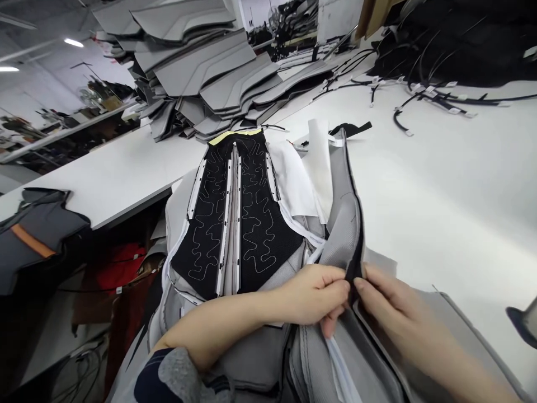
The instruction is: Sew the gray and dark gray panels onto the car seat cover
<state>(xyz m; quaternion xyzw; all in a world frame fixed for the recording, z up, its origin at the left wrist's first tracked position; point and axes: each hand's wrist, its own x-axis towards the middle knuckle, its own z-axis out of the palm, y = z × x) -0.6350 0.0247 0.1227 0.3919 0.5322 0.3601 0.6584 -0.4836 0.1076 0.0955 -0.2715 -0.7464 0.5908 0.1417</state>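
Observation:
A grey fabric seat cover (342,240) lies wrong side up over the table edge. Its middle carries a black panel (260,224) with winding stitched lines and white strips along a central channel. My left hand (319,294) reaches across the cover and is closed on its dark seam edge, at the right side. Opposite it, my right hand (388,302) pinches the same edge between thumb and fingers, close to the left fingertips. A white strip (342,369) runs down below my left hand. White cloth flaps (296,179) stand beside the black panel.
Stacked grey padded panels (201,73) rise at the back of the white table (440,184). Black cords with white tags (436,95) lie at the back right beside a dark heap (465,45). A dark grey piece with an orange strip (33,240) is at the left.

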